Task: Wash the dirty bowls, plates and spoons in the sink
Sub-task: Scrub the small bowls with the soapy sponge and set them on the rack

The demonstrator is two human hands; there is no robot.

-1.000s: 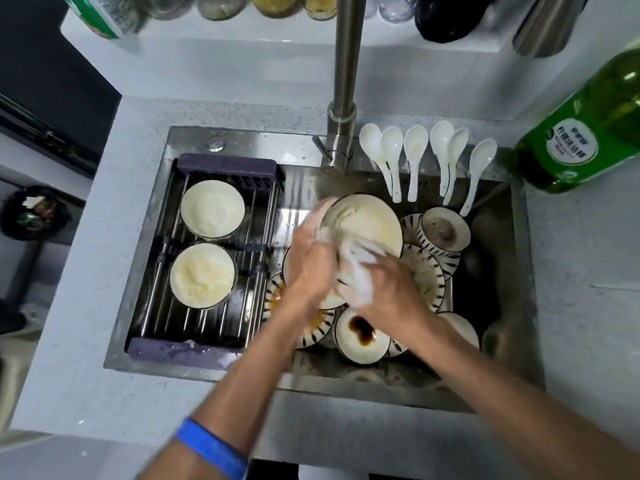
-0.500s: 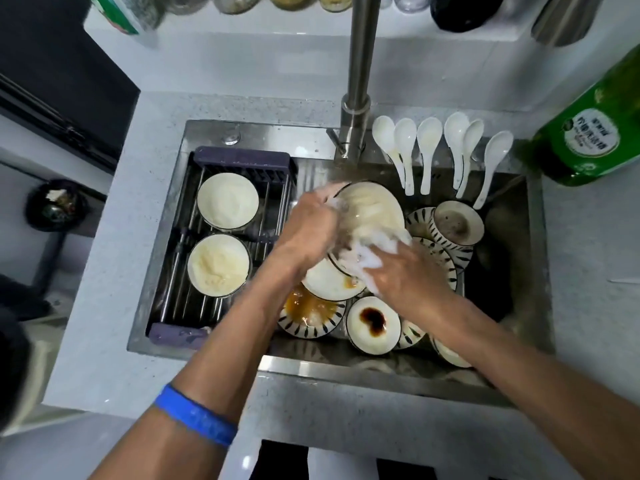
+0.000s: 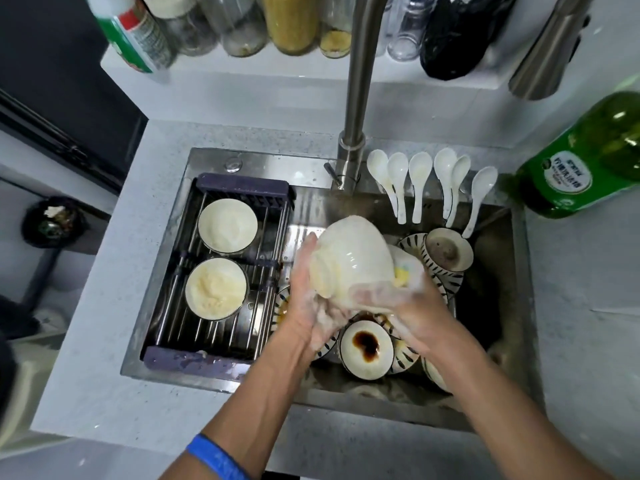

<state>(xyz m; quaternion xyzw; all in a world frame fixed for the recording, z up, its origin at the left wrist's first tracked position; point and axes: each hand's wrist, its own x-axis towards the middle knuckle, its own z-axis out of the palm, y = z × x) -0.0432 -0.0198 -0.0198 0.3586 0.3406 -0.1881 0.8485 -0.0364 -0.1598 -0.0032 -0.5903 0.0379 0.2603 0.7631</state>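
1. Countertop (image 3: 104, 341): pale grey speckled stone, framing a recessed basin on all sides.
2. Back wall (image 3: 242, 109): plain white, lit evenly.
3. Shelf (image 3: 207, 69): white ledge above the counter, carrying glass jars (image 3: 242, 26), a jar of yellow grains (image 3: 291, 22), a black bag (image 3: 460, 32) and a green-and-white bottle (image 3: 135, 36).
4. Faucet (image 3: 360, 81): brushed steel, tall neck rising out of the top edge.
5. Green bottle (image 3: 585, 161): on the counter, far right.
6. Steel cylinder (image 3: 550, 46): upper right.
7. Dark panel (image 3: 52, 81): left side, beyond the counter.
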